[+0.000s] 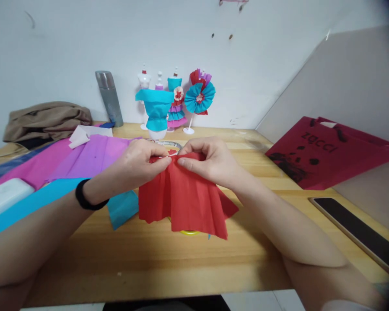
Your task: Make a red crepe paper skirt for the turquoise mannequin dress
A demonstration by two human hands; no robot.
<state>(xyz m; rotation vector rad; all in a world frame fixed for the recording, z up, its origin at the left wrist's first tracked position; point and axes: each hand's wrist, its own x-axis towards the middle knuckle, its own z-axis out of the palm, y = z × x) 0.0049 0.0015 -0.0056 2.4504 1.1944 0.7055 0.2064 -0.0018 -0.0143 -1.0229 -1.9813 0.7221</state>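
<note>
A pleated sheet of red crepe paper (194, 203) hangs above the table in front of me, its folds gathered along the top edge. My left hand (141, 160) pinches that edge at the left, thumb against fingers. Close beside it, my right hand (210, 162) pinches the same edge, also thumb to fingers. A thin white strip shows between the fingertips at the top of the folds. Behind the hands stands a small mannequin with a blue paper top (155, 108). Part of a yellow rim (189, 232) peeks out under the red paper.
Purple (81, 157) and blue crepe paper (123, 207) lie at the left, near a brown cloth (48, 121) and a grey flask (109, 99). Several dressed mannequins stand along the wall, one with a blue paper rosette (200, 98). A red bag (330, 153) and a phone (359, 233) are at the right.
</note>
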